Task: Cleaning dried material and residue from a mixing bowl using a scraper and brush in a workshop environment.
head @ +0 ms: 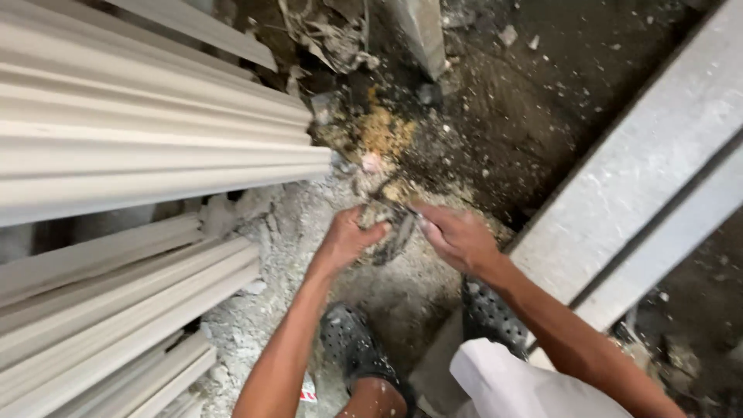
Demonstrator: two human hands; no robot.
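Item: one dusty, grey-brown curved scraping tool, blurred, its exact kind not discernible, held low over the floor between both hands. Left hand: grip curled closed round the tool's near end, thumb across the top. Right hand: grip closed, fingers pinched on the tool's far end, knuckles up. Setting: rough grey cement floor covered with pale crumbly rubble and powder, passing into dark, damp, gritty ground further away; a small patch of yellowish sawdust-like debris lay just beyond the hands. To the left, a stack of long off-white moulded cornice strips, ribbed and smooth-faced, matte, lay lengthwise with their cut ends near the hands. To the right, a pale grey speckled concrete beam ran diagonally. Below the hands, a pair of black perforated rubber clogs stood on the rubble, with white cloth at the lower edge. Hazards, as judged: the dust-coated tool could slip from either grip; loose rubble could shift under the clogs; an elbow swung left could knock and chip the brittle cornice ends.
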